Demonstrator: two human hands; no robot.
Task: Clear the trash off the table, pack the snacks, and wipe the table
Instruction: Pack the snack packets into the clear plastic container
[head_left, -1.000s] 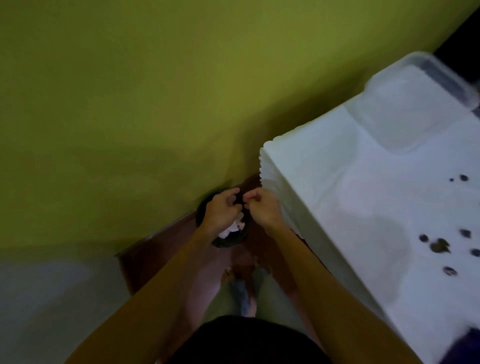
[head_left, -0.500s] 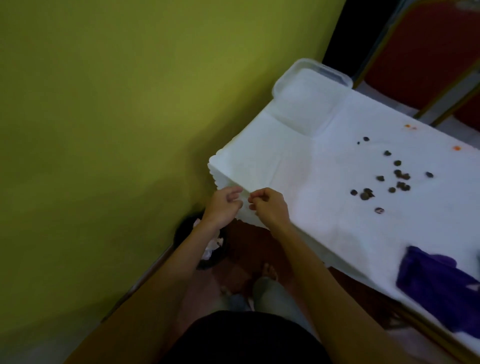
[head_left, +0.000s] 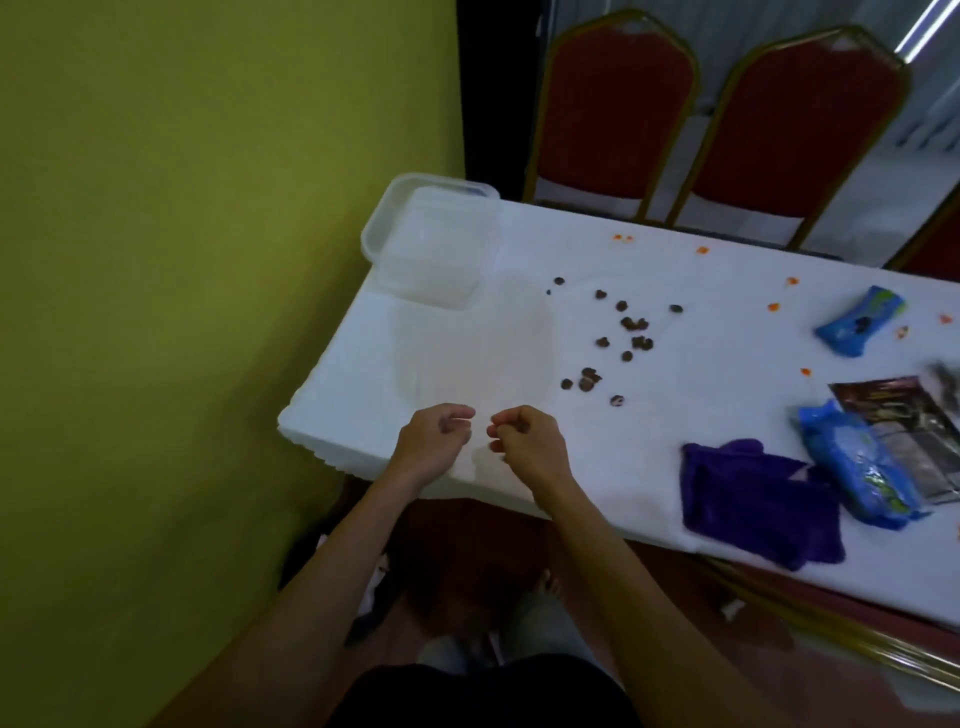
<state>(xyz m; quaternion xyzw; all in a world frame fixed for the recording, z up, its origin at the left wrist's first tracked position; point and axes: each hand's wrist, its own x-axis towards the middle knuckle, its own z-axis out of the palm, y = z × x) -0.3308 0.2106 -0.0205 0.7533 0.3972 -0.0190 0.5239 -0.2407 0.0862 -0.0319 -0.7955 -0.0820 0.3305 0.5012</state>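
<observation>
My left hand (head_left: 434, 441) and my right hand (head_left: 530, 441) hover side by side over the near left corner of the white table (head_left: 519, 483), fingers loosely curled, nothing in either. Several dark brown snack pieces (head_left: 623, 338) lie scattered on the table beyond my right hand. A purple cloth (head_left: 753, 504) lies at the near edge to the right. Blue snack packets (head_left: 860, 319) (head_left: 852, 462) and a dark foil packet (head_left: 904, 431) lie at the right. Orange crumbs (head_left: 701, 250) dot the far side. A clear plastic container (head_left: 434, 241) stands at the far left corner.
A black bin (head_left: 311, 561) with white trash sits on the floor below the table corner, by the green wall (head_left: 182, 260). Two red chairs (head_left: 613, 114) stand behind the table. My feet are on the brown floor (head_left: 467, 545).
Both hands rose from the bin on the floor up to the table's corner. The view lifted and swung right, bringing the snacks, cloth and chairs into sight.
</observation>
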